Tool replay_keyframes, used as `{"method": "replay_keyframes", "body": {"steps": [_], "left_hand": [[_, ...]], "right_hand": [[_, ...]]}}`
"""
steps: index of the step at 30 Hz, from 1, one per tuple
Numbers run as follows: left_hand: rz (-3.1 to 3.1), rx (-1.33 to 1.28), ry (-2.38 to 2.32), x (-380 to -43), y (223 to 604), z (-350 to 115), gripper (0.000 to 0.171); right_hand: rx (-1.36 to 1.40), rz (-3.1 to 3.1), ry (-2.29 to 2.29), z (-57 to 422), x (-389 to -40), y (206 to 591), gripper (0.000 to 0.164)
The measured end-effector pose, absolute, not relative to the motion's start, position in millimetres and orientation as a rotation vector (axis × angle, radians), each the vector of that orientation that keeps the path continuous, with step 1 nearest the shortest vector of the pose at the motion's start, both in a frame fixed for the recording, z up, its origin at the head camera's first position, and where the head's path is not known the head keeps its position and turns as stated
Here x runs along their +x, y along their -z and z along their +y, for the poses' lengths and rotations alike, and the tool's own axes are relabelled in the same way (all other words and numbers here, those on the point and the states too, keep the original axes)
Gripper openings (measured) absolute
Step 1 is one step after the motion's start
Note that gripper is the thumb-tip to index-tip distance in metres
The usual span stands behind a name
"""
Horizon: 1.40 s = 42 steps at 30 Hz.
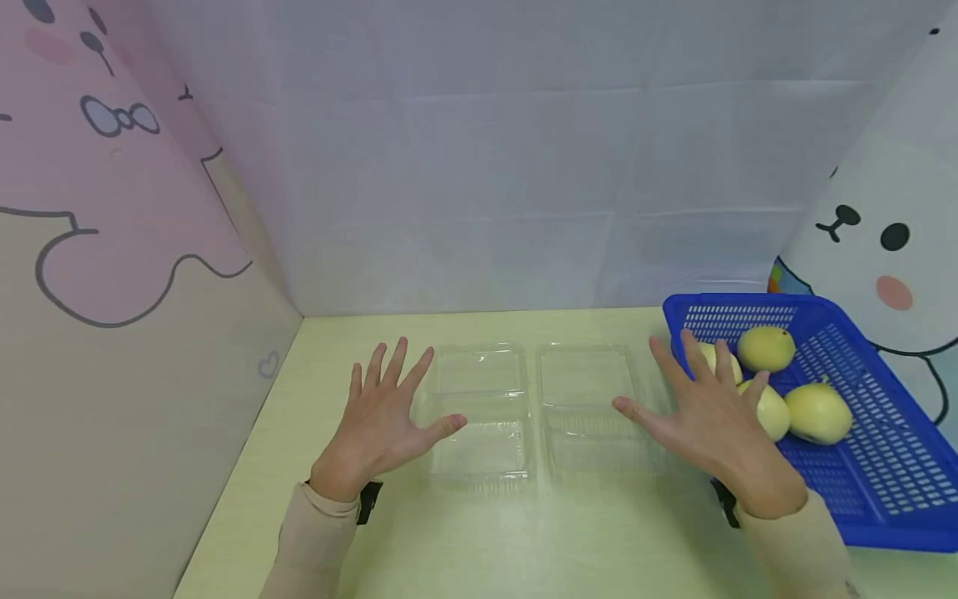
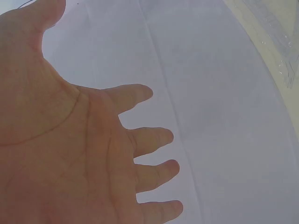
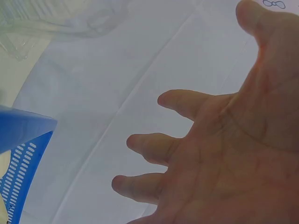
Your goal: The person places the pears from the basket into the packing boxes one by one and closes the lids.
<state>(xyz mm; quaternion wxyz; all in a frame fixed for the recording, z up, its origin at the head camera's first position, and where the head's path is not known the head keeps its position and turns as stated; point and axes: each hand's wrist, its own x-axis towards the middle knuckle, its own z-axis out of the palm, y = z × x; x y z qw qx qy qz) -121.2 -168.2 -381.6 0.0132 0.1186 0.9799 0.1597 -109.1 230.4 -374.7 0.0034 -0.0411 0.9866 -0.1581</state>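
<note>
Two clear plastic clamshell boxes, a left box (image 1: 479, 449) and a right box (image 1: 587, 378), lie with lids folded back on the pale table. My left hand (image 1: 385, 420) is spread beside the left box, holding nothing; in the left wrist view its palm (image 2: 60, 154) and straight fingers show. With fingers apart, my right hand (image 1: 711, 416) hovers between the right box and a blue basket (image 1: 891, 532), also holding nothing. Several pale yellow-green round fruits sit in the basket, among them one fruit (image 1: 767, 348) at the back and another (image 1: 819, 413) nearer; my right hand partly hides some.
The blue basket, with slotted walls, takes up the table's right side. A white cloth wall (image 1: 464, 166) rises behind the table (image 1: 479, 549). Printed cartoon panels stand at both sides, a pink and cream panel (image 1: 135, 266) on the left.
</note>
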Motion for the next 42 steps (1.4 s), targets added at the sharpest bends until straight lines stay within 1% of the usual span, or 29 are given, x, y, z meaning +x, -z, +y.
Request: {"method": "replay_keyframes", "body": {"steps": [10, 13, 17, 20, 26, 30, 36, 42], "left_hand": [[3.063, 0.398, -0.502, -124, 383, -167, 0.101], [3.076, 0.434, -0.534, -125, 384, -165, 0.096], [3.070, 0.529, -0.582, -127, 387, -158, 0.087], [3.058, 0.638, -0.613, -126, 391, -148, 0.081], [3.041, 0.866, -0.640, -123, 402, -120, 0.073], [3.019, 1.041, -0.626, -119, 410, -98, 0.066], [2.963, 1.290, -0.561, -109, 424, -71, 0.055], [2.924, 1.374, -0.547, -98, 438, -59, 0.049]], "right_hand": [[-0.156, 3.073, 0.482, 230, -112, 374, 0.105], [-0.223, 3.051, 0.495, 229, -113, 372, 0.096], [-0.393, 3.037, 0.517, 228, -115, 368, 0.078], [-0.474, 3.012, 0.524, 227, -119, 360, 0.072], [-0.488, 2.988, 0.501, 229, -135, 334, 0.073], [-0.425, 2.975, 0.479, 239, -147, 321, 0.076], [-0.274, 2.938, 0.461, 273, -166, 316, 0.086], [-0.168, 2.941, 0.403, 311, -189, 325, 0.086]]}}
